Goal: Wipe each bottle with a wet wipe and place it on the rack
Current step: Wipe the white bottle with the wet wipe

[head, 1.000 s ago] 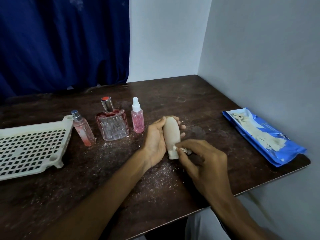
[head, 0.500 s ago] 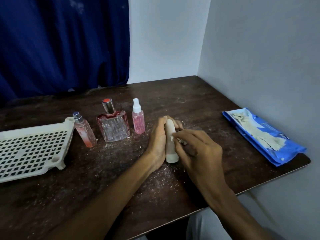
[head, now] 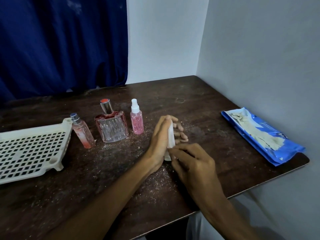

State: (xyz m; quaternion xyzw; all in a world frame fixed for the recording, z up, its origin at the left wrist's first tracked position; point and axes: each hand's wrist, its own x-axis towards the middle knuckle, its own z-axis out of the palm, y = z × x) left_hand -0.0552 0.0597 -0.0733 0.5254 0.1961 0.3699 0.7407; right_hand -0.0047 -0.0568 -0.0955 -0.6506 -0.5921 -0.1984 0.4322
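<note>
My left hand (head: pixel 160 141) grips a small cream bottle (head: pixel 170 141) that stands cap-down on the table, fingers wrapped round its far side. My right hand (head: pixel 192 161) pinches a small piece of wet wipe against the bottle's lower end near the cap; the wipe itself is almost hidden by my fingers. Three other bottles stand to the left: a pink spray bottle (head: pixel 137 121), a square glass perfume bottle (head: pixel 111 126) and a slim pink bottle (head: pixel 82 134) leaning by the white plastic rack (head: pixel 32 149).
A blue wet wipe pack (head: pixel 261 135) lies open at the table's right edge beside the wall. White crumbs and dust cover the dark wooden table (head: pixel 199 104). A blue curtain hangs behind the table.
The bottle has turned edge-on in my left hand. My right hand slid up the bottle with the wipe and has come back down to its lower end.
</note>
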